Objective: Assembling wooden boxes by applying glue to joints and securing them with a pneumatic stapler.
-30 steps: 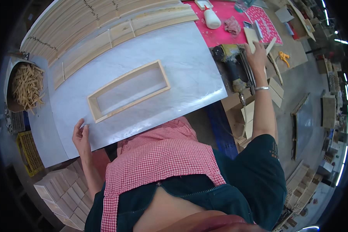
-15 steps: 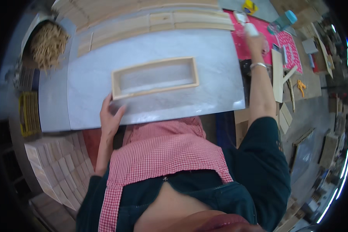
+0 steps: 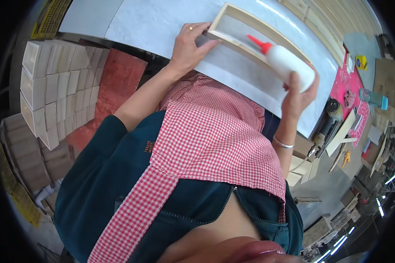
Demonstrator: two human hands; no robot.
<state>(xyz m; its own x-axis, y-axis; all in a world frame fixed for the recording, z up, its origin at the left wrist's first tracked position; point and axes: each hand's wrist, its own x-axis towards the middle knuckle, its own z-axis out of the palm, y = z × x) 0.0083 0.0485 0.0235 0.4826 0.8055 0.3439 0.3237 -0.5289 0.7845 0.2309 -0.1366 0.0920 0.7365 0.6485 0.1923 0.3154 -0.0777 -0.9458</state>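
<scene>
A rectangular frame of pale wood [image 3: 245, 49] lies on the grey-white tabletop. My left hand [image 3: 189, 48] grips the frame's left corner, with the thumb along its near side and the fingers at the end piece. In my right hand [image 3: 299, 94] is a white squeeze bottle [image 3: 287, 65] with a red pointed nozzle. The bottle is tilted over the right part of the frame, its nozzle pointing to the left above the near side. Whether the nozzle touches the wood I cannot tell. Part of the frame's right end is hidden behind the bottle.
Stacked pale wooden boxes [image 3: 59, 83] stand at the left beside a red panel [image 3: 114, 83]. Long wooden boards [image 3: 324, 19] lie at the far right of the table. Beyond its right edge are a teal-lidded bottle [image 3: 375, 100], an orange clamp-like tool [image 3: 346, 158] and loose wood strips.
My right hand has brought the white bottle from the pink surface at the right to above the frame. The view has turned. My left hand stays at the frame's left corner.
</scene>
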